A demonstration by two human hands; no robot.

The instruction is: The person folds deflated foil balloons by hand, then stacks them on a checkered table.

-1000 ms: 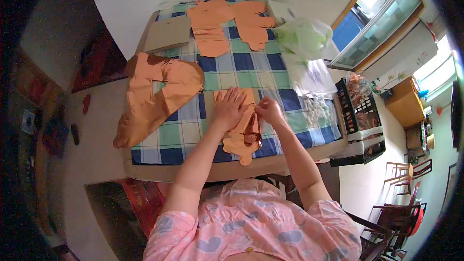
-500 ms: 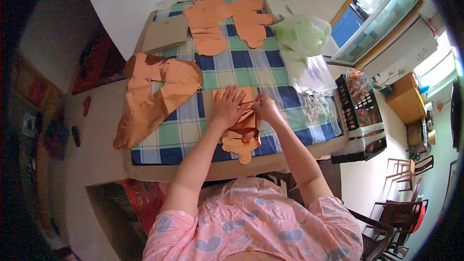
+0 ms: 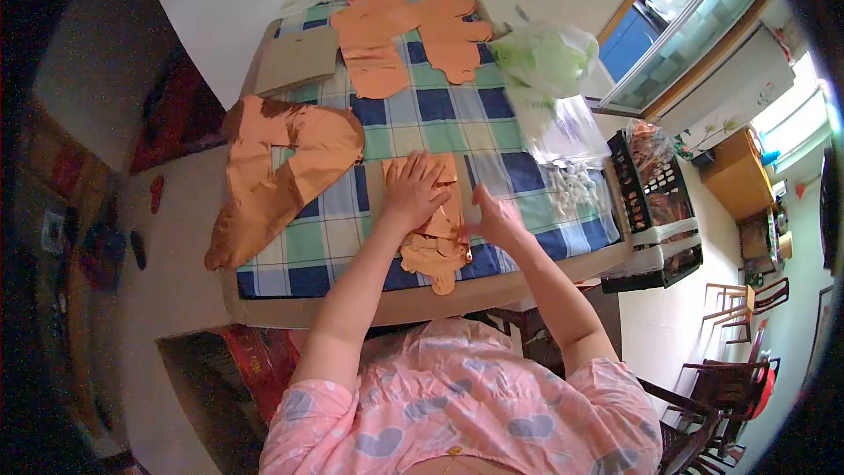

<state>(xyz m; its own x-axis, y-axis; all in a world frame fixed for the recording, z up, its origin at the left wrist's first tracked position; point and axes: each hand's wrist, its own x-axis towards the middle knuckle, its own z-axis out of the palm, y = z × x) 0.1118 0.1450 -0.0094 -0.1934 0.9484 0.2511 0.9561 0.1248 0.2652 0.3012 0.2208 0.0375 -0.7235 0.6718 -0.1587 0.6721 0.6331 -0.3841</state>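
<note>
My left hand (image 3: 413,195) lies flat, fingers spread, on a copper-coloured foil balloon (image 3: 437,255) that is folded into a narrow strip. A rounded, scalloped end of the balloon points toward me, near the table's front edge. Just right of the strip is my right hand (image 3: 499,220), its thumb apart from the fingers and nothing visible in it; the fingertips are slightly blurred. A larger unfolded foil balloon (image 3: 308,167), crumpled and shiny, spreads over the left side and hangs past the table edge.
Flat copper foil balloons (image 3: 374,44) lie at the back beside a cardboard piece (image 3: 299,60). On the right are a bag with green contents (image 3: 549,57), clear plastic sleeves (image 3: 567,132) and a white bundle (image 3: 576,189). A black crate (image 3: 655,211) stands beyond the checked tablecloth (image 3: 440,110).
My right hand has let go of the balloon's right edge and moved slightly right and toward me. The folded part now lies flatter. My left hand stays pressed on it.
</note>
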